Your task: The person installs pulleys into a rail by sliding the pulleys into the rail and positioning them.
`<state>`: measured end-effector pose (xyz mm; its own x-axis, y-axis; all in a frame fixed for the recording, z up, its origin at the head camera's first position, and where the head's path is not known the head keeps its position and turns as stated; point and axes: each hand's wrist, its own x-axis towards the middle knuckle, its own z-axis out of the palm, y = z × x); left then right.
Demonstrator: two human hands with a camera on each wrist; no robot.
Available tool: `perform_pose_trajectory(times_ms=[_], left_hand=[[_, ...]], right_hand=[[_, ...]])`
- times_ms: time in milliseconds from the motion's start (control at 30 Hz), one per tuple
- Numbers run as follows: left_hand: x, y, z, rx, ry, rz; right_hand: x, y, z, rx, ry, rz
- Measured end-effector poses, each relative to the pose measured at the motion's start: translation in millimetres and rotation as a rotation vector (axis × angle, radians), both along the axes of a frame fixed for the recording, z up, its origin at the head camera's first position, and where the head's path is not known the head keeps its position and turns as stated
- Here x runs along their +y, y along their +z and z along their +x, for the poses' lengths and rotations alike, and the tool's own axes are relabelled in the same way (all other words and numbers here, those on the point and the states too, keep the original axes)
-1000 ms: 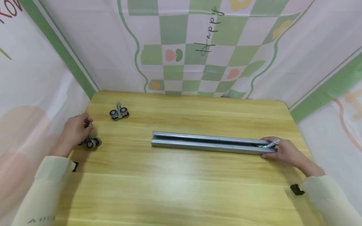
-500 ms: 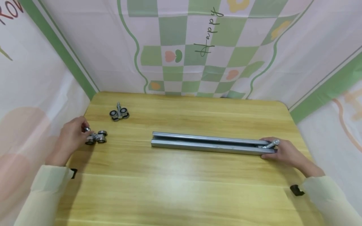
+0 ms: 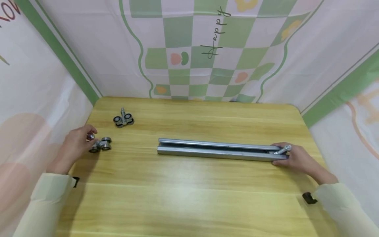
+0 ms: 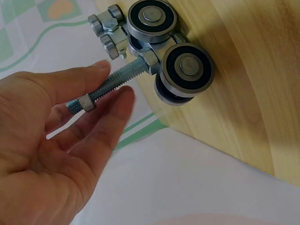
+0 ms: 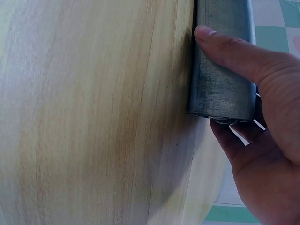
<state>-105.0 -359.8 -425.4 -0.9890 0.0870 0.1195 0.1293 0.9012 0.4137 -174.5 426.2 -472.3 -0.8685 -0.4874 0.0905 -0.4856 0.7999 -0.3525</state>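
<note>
On the left, my left hand (image 3: pixel 72 144) pinches the threaded bolt (image 4: pixel 119 78) of a roller trolley (image 3: pixel 105 144) between thumb and fingers. A nut (image 4: pixel 86 102) sits near the bolt's free end; the trolley's black-and-silver wheels point away from the palm. A second roller trolley (image 3: pixel 123 120) stands behind it, bolt up. My right hand (image 3: pixel 299 159) grips the right end of a slotted steel track (image 3: pixel 219 153), thumb on the near wall (image 5: pixel 225 89) and fingers at the end and far side. Another bolt (image 3: pixel 283 150) sticks out of the slot there, its lower part hidden inside the track.
The wooden table (image 3: pixel 183 197) has rounded back corners. A printed cloth (image 3: pixel 204 39) with green checks hangs behind it, and more cloth lines both sides. Small black pieces (image 3: pixel 309 198) show by the two sleeve cuffs.
My left hand has tipped the roller trolley from bolt-up to lying over, wheels now toward the right, and shifted it slightly rightward. The right hand and track hold still.
</note>
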Motion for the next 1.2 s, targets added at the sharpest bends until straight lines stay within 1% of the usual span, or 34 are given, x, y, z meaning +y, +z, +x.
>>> perform_pose_trajectory(times_ms=[133,167,267,467,633,933,1200], left_hand=[[-1.7,0.5,-2.8,-0.09,-0.017,-0.032],[-1.8,0.7,-3.2,-0.101,-0.021,-0.039],[-2.2,1.4,-4.1,-0.124,-0.027,-0.052],[-2.4,2.5,-8.1,-0.155,-0.06,-0.089],[-2.5,2.8,-13.2,-0.186,-0.085,-0.12],[-3.4,1.6,-18.0,-0.195,-0.121,-0.157],[-3.0,3.1,-17.7,-0.151,-0.134,-0.196]], right_hand=[[-1.1,1.6,-0.6,0.005,-0.001,0.004],[-1.3,1.8,-0.7,0.006,-0.002,0.006],[-1.7,2.1,-0.3,0.001,-0.008,0.005],[-0.8,0.3,1.5,-0.013,-0.03,0.006],[0.3,-1.5,2.3,-0.002,-0.028,-0.005],[0.8,-2.4,2.2,0.01,-0.011,-0.024],[0.2,-1.8,2.8,-0.001,-0.009,-0.033]])
